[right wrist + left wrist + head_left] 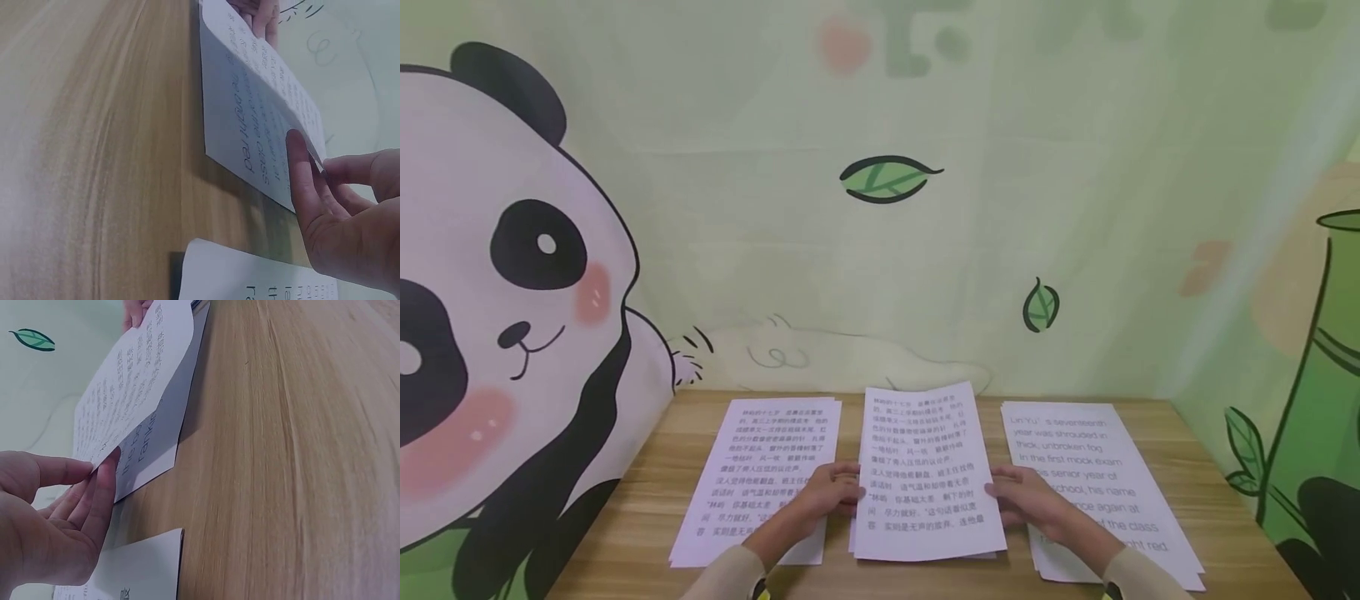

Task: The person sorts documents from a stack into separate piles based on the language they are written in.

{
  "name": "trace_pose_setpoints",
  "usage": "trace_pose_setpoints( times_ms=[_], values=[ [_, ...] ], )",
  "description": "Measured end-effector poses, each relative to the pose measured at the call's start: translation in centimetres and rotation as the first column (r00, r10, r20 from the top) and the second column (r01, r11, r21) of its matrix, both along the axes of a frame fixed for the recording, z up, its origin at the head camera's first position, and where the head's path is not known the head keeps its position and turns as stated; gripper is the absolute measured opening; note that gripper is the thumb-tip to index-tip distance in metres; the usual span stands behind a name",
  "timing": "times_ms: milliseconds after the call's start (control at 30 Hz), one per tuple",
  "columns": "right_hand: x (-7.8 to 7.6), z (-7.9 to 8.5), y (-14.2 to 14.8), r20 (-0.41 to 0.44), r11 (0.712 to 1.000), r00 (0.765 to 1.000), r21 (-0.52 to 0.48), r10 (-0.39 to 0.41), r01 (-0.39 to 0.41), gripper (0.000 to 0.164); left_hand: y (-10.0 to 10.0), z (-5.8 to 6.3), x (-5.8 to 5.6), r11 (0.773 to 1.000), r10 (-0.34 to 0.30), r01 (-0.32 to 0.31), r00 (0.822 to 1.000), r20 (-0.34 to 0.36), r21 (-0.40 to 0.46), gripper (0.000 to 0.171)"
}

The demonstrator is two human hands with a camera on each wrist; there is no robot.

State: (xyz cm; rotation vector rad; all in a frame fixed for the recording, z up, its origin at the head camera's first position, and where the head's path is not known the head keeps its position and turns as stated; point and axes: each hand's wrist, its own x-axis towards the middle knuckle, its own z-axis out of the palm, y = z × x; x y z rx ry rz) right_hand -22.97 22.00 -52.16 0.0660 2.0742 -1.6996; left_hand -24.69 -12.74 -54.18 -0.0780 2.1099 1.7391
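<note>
A sheet of paper printed with Chinese text is lifted over the middle of the table. My left hand pinches its left edge between thumb and fingers, and my right hand pinches the right edge. Both wrist views show the sheet bowed, with a gap under its near end. Beneath it lies a sheet with English text, mostly covered by the raised one. My left forearm passes over the left stack of Chinese-text papers; the right one crosses the English-text papers on the right.
All the papers lie on a wooden table. A fabric backdrop with a panda and leaves hangs right behind the table's far edge. Slightly offset sheet edges show in the left and right stacks.
</note>
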Motion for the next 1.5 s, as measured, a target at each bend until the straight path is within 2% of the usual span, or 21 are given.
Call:
trace_pose_setpoints(
  times_ms=[200,433,600,733,933,1167,1333,1433,1500],
  values=[
    [0.1,0.1,-0.9,-0.015,1.000,1.000,-0.021,0.020,-0.021,0.067,-1.3,-0.1,0.4,1.000,0.020,-0.020,1.000,-0.013,0.006,0.054],
    [0.4,0.1,-1.6,-0.004,0.998,1.000,-0.057,0.017,-0.017,0.070,-2.4,0.3,0.4,0.998,0.053,-0.053,0.999,0.011,-0.032,0.053],
    [0.3,-0.7,-2.0,0.009,0.995,0.998,-0.085,0.059,-0.058,0.070,-3.4,0.2,0.4,0.998,0.051,-0.051,0.999,-0.002,-0.023,0.050],
    [0.0,-1.4,-3.5,0.003,0.989,0.997,-0.123,0.078,-0.077,0.067,-5.1,0.1,0.7,0.995,0.099,-0.099,0.995,0.006,-0.019,0.052],
    [-0.5,-2.0,-6.1,0.000,0.974,0.993,-0.190,0.122,-0.119,0.064,-7.5,-0.1,1.7,0.976,0.216,-0.215,0.976,0.038,-0.020,0.055],
    [-0.9,-2.0,-9.8,0.017,0.978,0.990,-0.158,0.140,-0.136,0.057,-10.6,-0.1,2.6,0.964,0.261,-0.260,0.965,0.019,-0.050,0.051],
    [-1.5,-1.6,-13.4,0.000,0.973,0.984,-0.153,0.177,-0.175,0.054,-13.2,0.0,2.9,0.943,0.330,-0.328,0.944,0.021,-0.058,0.050],
    [-1.9,-1.4,-15.2,0.003,0.972,0.983,-0.154,0.182,-0.180,0.052,-14.7,0.1,2.9,0.927,0.373,-0.372,0.927,0.020,-0.052,0.051],
    [-2.0,-1.4,-16.3,0.008,0.971,0.984,-0.166,0.176,-0.172,0.051,-15.7,0.1,2.9,0.921,0.385,-0.384,0.923,0.019,-0.061,0.052]
  ],
)
